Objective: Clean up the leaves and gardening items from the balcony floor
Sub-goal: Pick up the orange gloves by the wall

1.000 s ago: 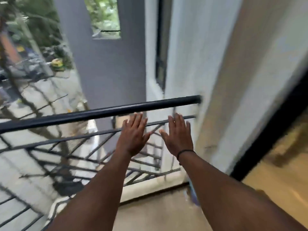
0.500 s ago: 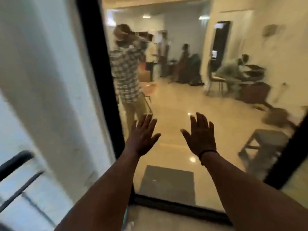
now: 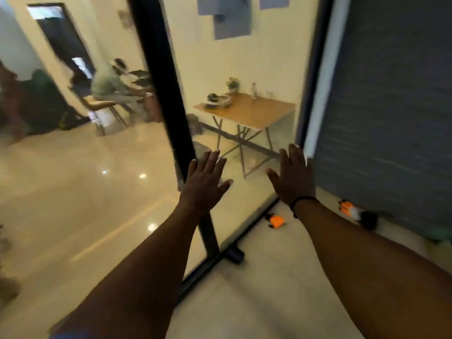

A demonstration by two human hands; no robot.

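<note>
Two bare forearms reach forward from the bottom edge of the view over the pale balcony floor (image 3: pixel 256 289). The left hand (image 3: pixel 204 182) is held flat with its fingers straight and slightly spread, gripping nothing, in front of the black door frame (image 3: pixel 168 94). The right hand (image 3: pixel 293 177) is likewise flat and empty, fingers extended, with a thin black wristband (image 3: pixel 302 200) just below it

On the floor past the right forearm, near the foot of the glass panel, lies a small orange and black gardening item (image 3: pixel 275 220) (too blurred to name more closely). A second orange and white item (image 3: pixel 349 209) lies further right, close to the base of the grey wall (image 3: pixel 391 106), with a dark object (image 3: pixel 369 220) just beside it. No leaves can be made out on the floor in this blurred view

Behind the glass stands a wooden bench (image 3: pixel 254 111) on thin metal legs, carrying a dish-like object (image 3: pixel 216 101) near its left edge and a small plant (image 3: pixel 232 84) and bottle (image 3: pixel 254 90) along its far edge. Further in, on the left, a seated person (image 3: pixel 110 84) in a pale green top leans forward on a chair (image 3: pixel 100 105)
</note>
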